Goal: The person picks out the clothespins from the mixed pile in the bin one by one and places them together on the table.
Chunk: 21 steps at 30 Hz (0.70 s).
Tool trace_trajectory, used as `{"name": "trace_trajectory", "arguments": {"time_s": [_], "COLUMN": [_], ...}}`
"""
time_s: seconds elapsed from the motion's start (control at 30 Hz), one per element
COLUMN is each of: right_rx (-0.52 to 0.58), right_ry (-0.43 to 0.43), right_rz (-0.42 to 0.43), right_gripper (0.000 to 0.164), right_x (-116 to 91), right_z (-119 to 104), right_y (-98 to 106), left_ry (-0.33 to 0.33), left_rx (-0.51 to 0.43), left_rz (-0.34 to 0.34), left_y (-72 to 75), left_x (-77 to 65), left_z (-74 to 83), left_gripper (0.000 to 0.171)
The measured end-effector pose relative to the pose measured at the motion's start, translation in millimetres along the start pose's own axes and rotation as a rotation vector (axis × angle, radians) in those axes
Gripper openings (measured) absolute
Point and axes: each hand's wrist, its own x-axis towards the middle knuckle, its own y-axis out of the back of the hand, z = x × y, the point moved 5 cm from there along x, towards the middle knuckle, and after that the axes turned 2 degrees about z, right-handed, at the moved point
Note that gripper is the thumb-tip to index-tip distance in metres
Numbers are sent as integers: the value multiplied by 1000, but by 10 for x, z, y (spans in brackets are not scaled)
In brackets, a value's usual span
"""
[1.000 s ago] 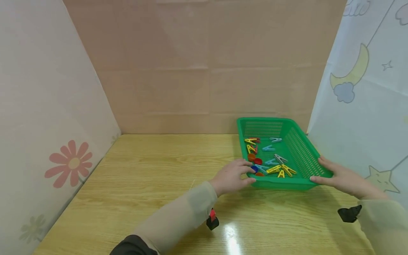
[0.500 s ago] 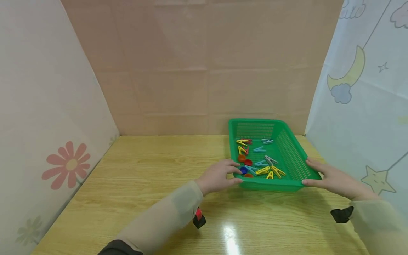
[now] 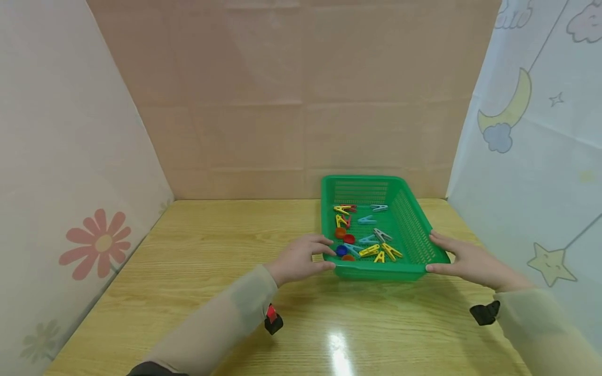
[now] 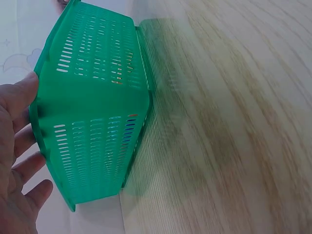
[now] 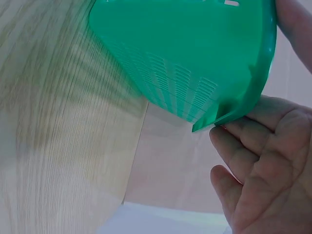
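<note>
green plastic leads in the head view: the green basket lies straight ahead between the left hand and the right hand, on the far part of the wooden table. its long axis appears to run away from the person, toward the brown backing. each hand grips a near corner, so neither is plainly closer; the far end is untouched. clothespins lie loose across the floor of it, while bottle caps gather along the left side.

in the left wrist view, the thumb presses the near rim just beside the corner and the fingers hold along the left rim. the base sits low over the wood; whether it touches all round, one cannot tell.

in the right wrist view, thumb and fingers straddle the near right corner, some fingertips under the rim, the lowest finger apart from it.
</note>
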Motion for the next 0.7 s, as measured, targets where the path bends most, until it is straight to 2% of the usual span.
{"name": "trace_trajectory", "arguments": {"time_s": [0.27, 0.47, 0.7], "right_rx": [-20, -36, -13], "right_ry": [13, 26, 42], "right_rz": [9, 15, 5], "right_gripper": [92, 91, 92], "right_x": [12, -5, -6], "right_z": [13, 16, 80], "right_y": [-1, 24, 18], "left_ry": [47, 25, 31], "left_rx": [-34, -41, -62], "left_rz": [-7, 18, 31], "left_y": [-31, -46, -40], "left_x": [-12, -3, -1], "left_z": [-55, -73, -77], "left_gripper": [33, 31, 30]}}
